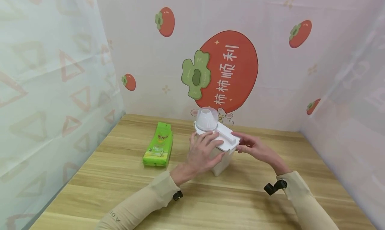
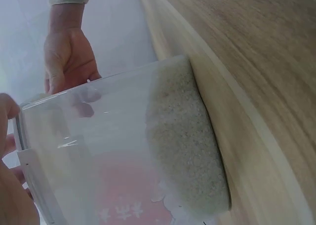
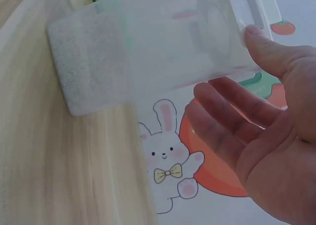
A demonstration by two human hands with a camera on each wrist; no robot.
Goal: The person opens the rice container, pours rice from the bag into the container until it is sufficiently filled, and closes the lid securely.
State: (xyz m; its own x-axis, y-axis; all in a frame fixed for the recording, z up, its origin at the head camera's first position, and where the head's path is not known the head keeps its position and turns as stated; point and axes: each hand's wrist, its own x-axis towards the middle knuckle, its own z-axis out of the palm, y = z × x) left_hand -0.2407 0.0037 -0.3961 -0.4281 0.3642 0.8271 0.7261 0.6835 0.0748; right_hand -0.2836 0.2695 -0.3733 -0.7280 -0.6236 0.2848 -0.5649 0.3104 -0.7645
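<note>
A clear plastic storage container (image 1: 221, 164) stands upright on the table, with a white lid (image 1: 229, 145) on top. Pale grain that looks like rice (image 2: 185, 141) fills its lower part. On the lid's far left corner sits a translucent cup (image 1: 206, 120). My left hand (image 1: 202, 153) rests on the lid from the near left, fingers spread across it. At the opposite side, my right hand (image 1: 255, 149) has its thumb (image 3: 266, 45) touching the lid's edge by a slotted white tab. The other right fingers are loosely bent beside the container wall.
A green packet (image 1: 157, 147) lies on the wooden table (image 1: 120, 190) left of the container. Behind the table hangs a white backdrop (image 1: 276, 89) printed with persimmons and a rabbit; more cloth rises at both sides.
</note>
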